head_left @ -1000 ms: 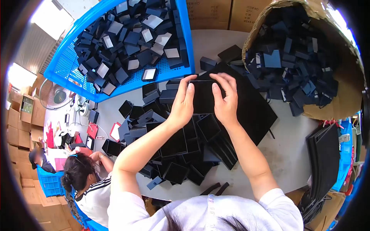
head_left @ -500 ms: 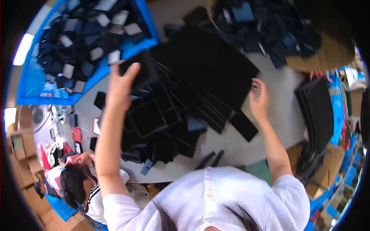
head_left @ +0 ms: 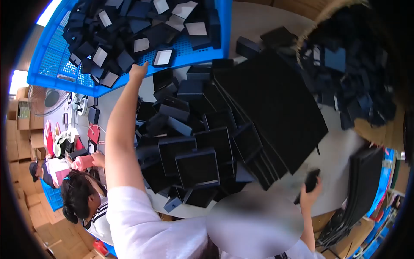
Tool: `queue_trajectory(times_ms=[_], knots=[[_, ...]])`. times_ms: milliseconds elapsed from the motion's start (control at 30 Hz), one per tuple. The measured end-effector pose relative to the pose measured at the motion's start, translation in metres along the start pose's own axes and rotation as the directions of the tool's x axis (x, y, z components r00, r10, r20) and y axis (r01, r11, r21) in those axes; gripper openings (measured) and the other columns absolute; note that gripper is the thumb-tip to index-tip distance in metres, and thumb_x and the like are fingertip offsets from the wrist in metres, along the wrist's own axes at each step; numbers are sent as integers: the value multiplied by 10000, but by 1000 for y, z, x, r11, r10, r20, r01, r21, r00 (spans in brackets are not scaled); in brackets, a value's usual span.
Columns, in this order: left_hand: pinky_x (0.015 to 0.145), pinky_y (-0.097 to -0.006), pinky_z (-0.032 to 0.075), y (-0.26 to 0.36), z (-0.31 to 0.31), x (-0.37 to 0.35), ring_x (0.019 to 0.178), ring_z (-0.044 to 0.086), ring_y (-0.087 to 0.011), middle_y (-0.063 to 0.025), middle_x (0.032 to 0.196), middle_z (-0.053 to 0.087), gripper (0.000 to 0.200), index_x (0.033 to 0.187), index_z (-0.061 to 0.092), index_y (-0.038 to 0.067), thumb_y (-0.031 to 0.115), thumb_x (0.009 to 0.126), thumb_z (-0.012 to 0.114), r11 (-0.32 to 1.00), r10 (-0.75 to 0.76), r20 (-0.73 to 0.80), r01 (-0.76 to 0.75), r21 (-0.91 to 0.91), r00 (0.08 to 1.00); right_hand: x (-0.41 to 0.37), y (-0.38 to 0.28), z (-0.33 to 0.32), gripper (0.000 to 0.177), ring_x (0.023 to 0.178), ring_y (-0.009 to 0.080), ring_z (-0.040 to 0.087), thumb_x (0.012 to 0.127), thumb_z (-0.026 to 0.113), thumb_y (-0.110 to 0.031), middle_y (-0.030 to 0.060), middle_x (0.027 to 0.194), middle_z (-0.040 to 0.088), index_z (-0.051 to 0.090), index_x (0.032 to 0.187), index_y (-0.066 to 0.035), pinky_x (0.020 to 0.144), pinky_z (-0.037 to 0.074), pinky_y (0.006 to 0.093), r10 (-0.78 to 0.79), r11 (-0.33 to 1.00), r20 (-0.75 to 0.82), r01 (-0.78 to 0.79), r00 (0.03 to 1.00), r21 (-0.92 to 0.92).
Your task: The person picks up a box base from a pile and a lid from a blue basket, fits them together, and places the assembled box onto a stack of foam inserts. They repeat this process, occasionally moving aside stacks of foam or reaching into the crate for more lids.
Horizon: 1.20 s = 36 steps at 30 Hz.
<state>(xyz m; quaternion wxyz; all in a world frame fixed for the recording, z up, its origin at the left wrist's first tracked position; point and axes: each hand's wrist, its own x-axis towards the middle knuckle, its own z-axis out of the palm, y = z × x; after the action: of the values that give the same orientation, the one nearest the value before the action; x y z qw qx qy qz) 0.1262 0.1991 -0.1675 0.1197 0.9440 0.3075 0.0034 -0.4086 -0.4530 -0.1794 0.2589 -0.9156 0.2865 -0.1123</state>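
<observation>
At the near rim of the blue crate point(head_left: 189, 59), my left hand point(head_left: 139, 71) reaches away from me, its fingers largely hidden from view. Close to it, in the crate, lies a small dark box part with a white inside point(head_left: 164, 57). My right hand point(head_left: 311, 196) is closed around a small black flat piece point(head_left: 312, 180) by the table's near right. Between my arms lies a heap of black and navy boxes point(head_left: 197, 168). Large black sheets point(head_left: 276, 108) are stacked flat beside the heap.
A cardboard carton point(head_left: 375, 134) full of dark box parts stands at the back right. Black panels point(head_left: 364, 183) rise at the table's right edge. On the left, another person point(head_left: 79, 196) works near a fan point(head_left: 48, 100).
My left hand has moved from over the heap to the crate's rim. My right hand has come nearer to my body and now holds a black piece. The view has shifted.
</observation>
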Motion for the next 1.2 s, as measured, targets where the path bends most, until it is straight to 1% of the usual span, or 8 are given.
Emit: queue_trajectory(times_ms=[267, 300, 333, 600, 733, 867, 1067, 1200], knots=[[978, -392, 459, 48, 56, 9, 1141, 583, -363, -203, 1215, 615, 561, 1147, 633, -26, 379, 759, 657, 994, 73, 136, -83, 71, 988, 91, -131, 0, 681, 1262, 328, 418, 675, 678, -127, 177, 1349, 425, 443, 1309, -40, 1081, 301, 410, -268, 928, 86, 233, 960, 291], [842, -386, 536, 42, 56, 24, 1042, 645, -339, -214, 1092, 668, 457, 1118, 635, -33, 232, 747, 609, 841, 367, 326, -461, 284, 871, 101, -143, 7, 671, 1264, 341, 418, 672, 687, -135, 185, 1353, 429, 467, 1300, -52, 1071, 313, 422, -337, 907, 55, 309, 940, 286], [654, -363, 566, 68, 14, -19, 881, 700, -259, -197, 869, 697, 343, 1018, 650, -30, 155, 734, 599, 944, 71, 376, 59, -324, 924, 113, -166, 10, 659, 1254, 337, 429, 664, 700, -139, 182, 1352, 438, 492, 1282, -41, 1057, 332, 419, -399, 885, 55, 369, 915, 283], [619, -430, 603, 101, -131, -247, 1036, 586, -373, -205, 1235, 474, 751, 1439, 247, 229, -102, 791, 436, 548, 741, 328, -245, -800, 586, 141, -314, 21, 629, 1224, 346, 459, 646, 797, -222, 158, 1345, 455, 588, 1227, -104, 1019, 390, 425, -765, 541, -78, 704, 639, 460], [553, -383, 594, 116, -152, -349, 921, 630, -287, -163, 1192, 478, 391, 1370, 293, 182, 304, 1014, 395, 431, 772, 496, 246, -868, 398, 122, -356, 16, 552, 1219, 351, 419, 768, 704, -407, 149, 1359, 439, 587, 1254, -174, 994, 360, 441, -933, 350, 20, 891, 360, 290], [452, -341, 567, 114, -145, -388, 806, 629, -214, -133, 1096, 502, 356, 1324, 321, 158, 356, 1029, 341, 350, 774, 396, 186, -918, 494, 112, -342, 3, 456, 1308, 347, 340, 856, 619, -324, 126, 1447, 386, 557, 1273, -150, 1045, 290, 463, -950, 301, 22, 893, 312, 333], [806, -221, 409, 119, -138, -416, 922, 489, -97, -57, 993, 530, 275, 1272, 407, 94, 165, 1010, 455, 215, 811, 105, -125, -969, 576, 104, -329, -3, 428, 1354, 328, 311, 839, 592, -181, 116, 1385, 461, 488, 1229, -38, 1092, 227, 460, -954, 274, -18, 894, 300, 354], [793, -250, 456, 124, -148, -405, 932, 541, -111, -76, 1043, 562, 291, 1254, 398, 85, 93, 978, 491, 191, 720, 162, 32, -981, 675, 110, -323, 6, 728, 1321, 383, 337, 747, 737, -313, 230, 1440, 306, 393, 1328, -42, 1081, 301, 463, -750, 319, -220, 633, 623, 705]])
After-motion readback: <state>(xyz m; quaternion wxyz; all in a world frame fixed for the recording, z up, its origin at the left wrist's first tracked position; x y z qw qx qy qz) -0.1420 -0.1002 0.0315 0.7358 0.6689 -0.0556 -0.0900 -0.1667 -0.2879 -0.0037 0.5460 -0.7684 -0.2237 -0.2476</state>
